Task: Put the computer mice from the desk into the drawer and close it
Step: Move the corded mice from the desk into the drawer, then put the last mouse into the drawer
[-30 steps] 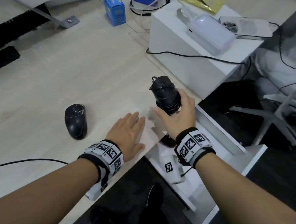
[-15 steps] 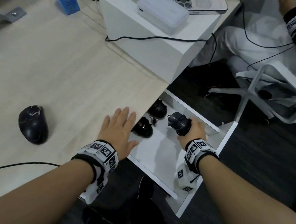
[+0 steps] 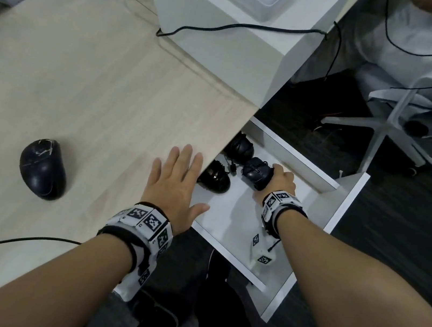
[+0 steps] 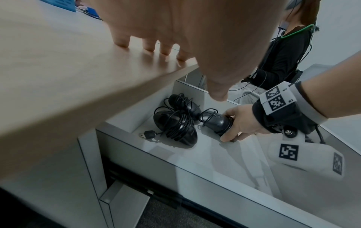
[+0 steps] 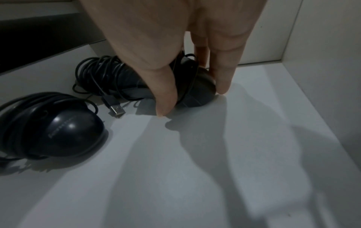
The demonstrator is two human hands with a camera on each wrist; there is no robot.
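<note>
A: Pale wood desk (image 3: 81, 79) fills frame left; white drawer (image 3: 344, 206) pulled out at centre right. Where are the mice?

B: Right hand (image 3: 280, 185) grips a cord-wrapped mouse (image 3: 257, 172), thumb and fingers at its sides, apparently seating it on the drawer floor. Two wrapped mice (image 4: 175, 123) lie beside it.

A: Left hand (image 3: 174, 188)?

B: Flat on the desk edge, fingers straight, likely bracing. One mouse (image 3: 43, 167) remains on the desk, lower left.

Right hand (image 3: 281, 183) lowered from above the tabletop (image 3: 84, 91) edge into the open drawer (image 3: 343, 211), its cord-wrapped mouse (image 3: 257, 172) now set on the drawer floor, at 3 o'clock of the two mice there.
</note>
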